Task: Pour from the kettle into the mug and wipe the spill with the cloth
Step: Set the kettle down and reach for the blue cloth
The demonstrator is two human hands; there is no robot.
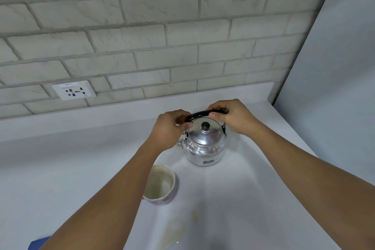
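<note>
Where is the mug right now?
In the head view, the mug stands upright on the white counter, just nearer than the kettle and to its left, partly hidden by the left forearm.

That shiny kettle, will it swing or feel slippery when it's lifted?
The kettle probably swings a little: its black handle seems hinged on side brackets. Both hands, left hand and right hand, grip that handle, which should steady it. The polished metal body looks slippery, so the handle is the safer hold. Its weight can't be judged; the lid is on.
</note>
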